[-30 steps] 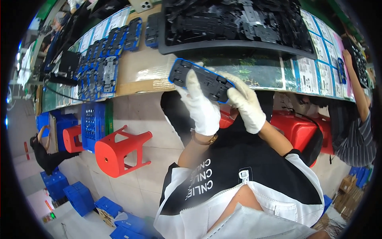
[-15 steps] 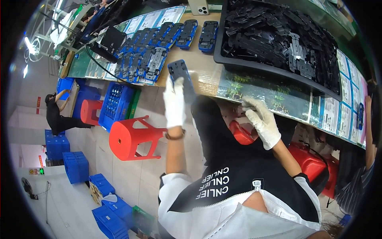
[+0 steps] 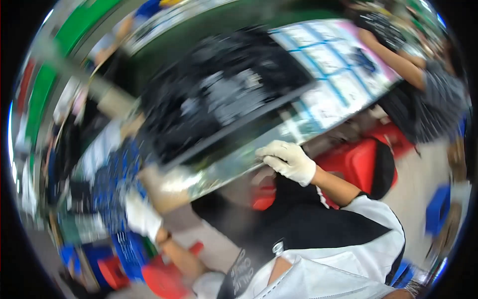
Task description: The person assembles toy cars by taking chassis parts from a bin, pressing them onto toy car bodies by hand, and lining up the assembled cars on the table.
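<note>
Although blur smears the left side, I place the blue-and-black toy cars on the table, at its left end. They lie just beyond and left of the left hand — the nearer one; whether it grips a car, I cannot tell. Long axes seem to run roughly away from the body; front ends unreadable. The right hand is well apart — loosely curled, nothing showing in it, near the black tray.
</note>
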Available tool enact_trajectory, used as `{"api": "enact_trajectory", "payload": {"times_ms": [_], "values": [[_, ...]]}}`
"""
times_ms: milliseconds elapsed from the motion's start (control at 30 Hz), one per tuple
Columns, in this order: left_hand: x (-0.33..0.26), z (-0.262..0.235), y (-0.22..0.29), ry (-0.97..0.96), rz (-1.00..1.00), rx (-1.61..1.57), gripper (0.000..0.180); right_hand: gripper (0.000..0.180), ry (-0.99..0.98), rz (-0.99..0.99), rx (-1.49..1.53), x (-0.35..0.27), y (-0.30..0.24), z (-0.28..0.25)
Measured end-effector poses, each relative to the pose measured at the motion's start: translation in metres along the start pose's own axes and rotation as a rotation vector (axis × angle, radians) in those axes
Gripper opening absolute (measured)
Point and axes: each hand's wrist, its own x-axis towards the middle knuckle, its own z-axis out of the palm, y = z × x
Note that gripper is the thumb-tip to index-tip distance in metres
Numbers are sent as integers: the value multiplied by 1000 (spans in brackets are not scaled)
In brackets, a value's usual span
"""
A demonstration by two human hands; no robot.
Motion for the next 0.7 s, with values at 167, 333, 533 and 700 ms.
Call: {"api": "enact_trajectory", "payload": {"times_ms": [167, 333, 533, 700], "values": [[3, 67, -32, 379, 72, -72, 47, 23, 763, 62, -326, -5, 58, -132], [-1, 72, -31, 448, 47, 48, 48, 80, 1122, 379, -1036, 4, 138, -283], [-6, 11, -7, 516, 80, -323, 47, 107, 781, 501, -815, -1, 237, -399], [-30, -31, 30, 526, 105, -1109, 33, 89, 831, 389, -954, -19, 252, -391]]}}
